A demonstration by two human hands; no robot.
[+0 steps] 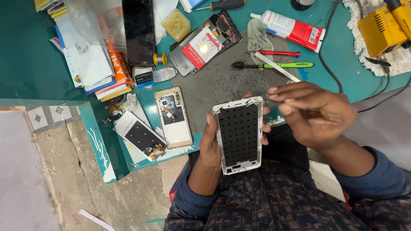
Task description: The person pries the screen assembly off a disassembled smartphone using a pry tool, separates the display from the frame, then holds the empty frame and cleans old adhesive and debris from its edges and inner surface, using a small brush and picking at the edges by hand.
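so the big green table point(25, 64) is very full, and the person holds the white phone frame point(239, 134) in the air just past its near edge, over their lap. it could slip and fall, because nothing is under it but legs and the floor, and only one hand grips it. the left hand point(209, 147) is wrapped round the left side of the frame, thumb on the front edge and fingers curled behind, so it is closed on the frame. the right hand point(314, 113) is at the top right corner of the frame, with its fingertips point(274, 95) pinched close together; they seem to hold something very thin, but i cannot tell what. a hard poke there could bend or scratch the frame. on the grey mat point(222, 79) far from the hands lie a green toothbrush point(274, 65) and a red screwdriver point(276, 53). to the left, a gold phone back point(173, 116) and another open phone point(139, 134) sit near the table edge, and a bump could knock them off.
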